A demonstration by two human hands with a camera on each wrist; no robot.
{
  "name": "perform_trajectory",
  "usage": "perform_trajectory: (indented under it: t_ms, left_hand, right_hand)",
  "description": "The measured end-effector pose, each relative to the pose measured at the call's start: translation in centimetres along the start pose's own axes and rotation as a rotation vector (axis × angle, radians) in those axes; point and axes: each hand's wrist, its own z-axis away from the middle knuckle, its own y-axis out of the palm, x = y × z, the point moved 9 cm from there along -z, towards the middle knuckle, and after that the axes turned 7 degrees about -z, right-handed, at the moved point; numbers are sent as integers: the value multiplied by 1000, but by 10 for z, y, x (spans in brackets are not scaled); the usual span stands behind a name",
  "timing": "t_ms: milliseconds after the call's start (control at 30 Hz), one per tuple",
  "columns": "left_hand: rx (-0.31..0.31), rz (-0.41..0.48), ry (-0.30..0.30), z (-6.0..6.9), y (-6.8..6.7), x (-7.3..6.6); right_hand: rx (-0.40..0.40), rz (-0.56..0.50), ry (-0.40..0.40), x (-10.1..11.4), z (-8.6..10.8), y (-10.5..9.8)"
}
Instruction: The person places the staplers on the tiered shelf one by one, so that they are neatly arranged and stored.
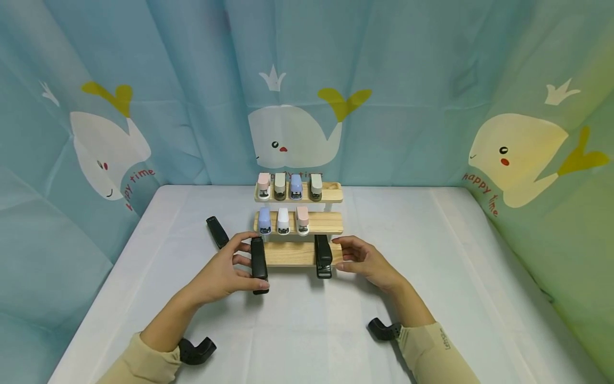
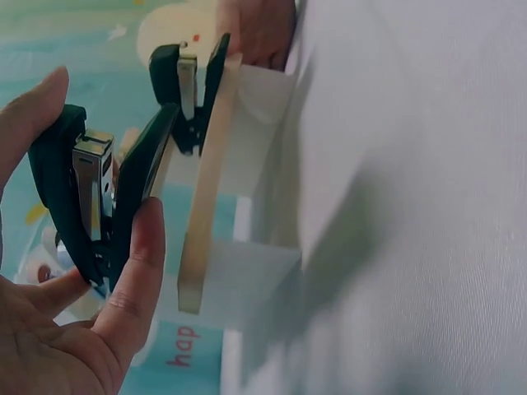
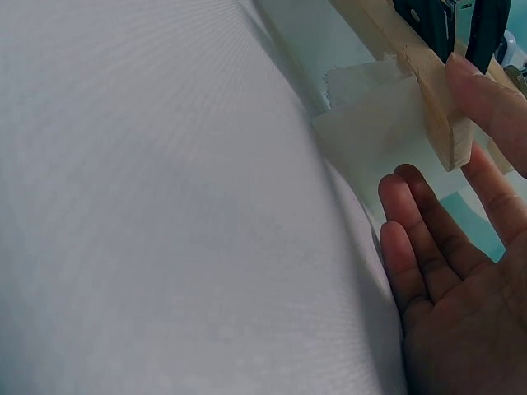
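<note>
A three-tier wooden display rack (image 1: 295, 253) stands on the table. My left hand (image 1: 223, 274) holds a black stapler (image 1: 259, 258) between thumb and fingers at the left end of the lowest tier; whether it touches the board is unclear. In the left wrist view its arms are spread apart. Another black stapler (image 1: 323, 257) sits towards that tier's right end, its front past the edge. My right hand (image 1: 366, 264) has its thumb at the front and index finger behind the board's right end; the index fingertip is hidden. Its other fingers (image 3: 412, 239) are loosely bent.
Small pastel staplers (image 1: 296, 186) line the top tier, and several more (image 1: 283, 221) stand on the middle one. A black stapler (image 1: 218, 232) lies on the white table (image 1: 412, 224) left of the rack. A printed curtain (image 1: 408, 144) surrounds the table's back and sides.
</note>
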Motion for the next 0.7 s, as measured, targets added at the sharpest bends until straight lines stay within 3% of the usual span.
perform_trajectory:
  t_ms: [400,700]
  left_hand:
    - [8,-54,-26,-6,18,-6]
    - [19,-82,-8,-13,31,-14]
  right_hand:
    - [-6,17,4,0,0,-1]
    - [-4,21,8,1,0,0]
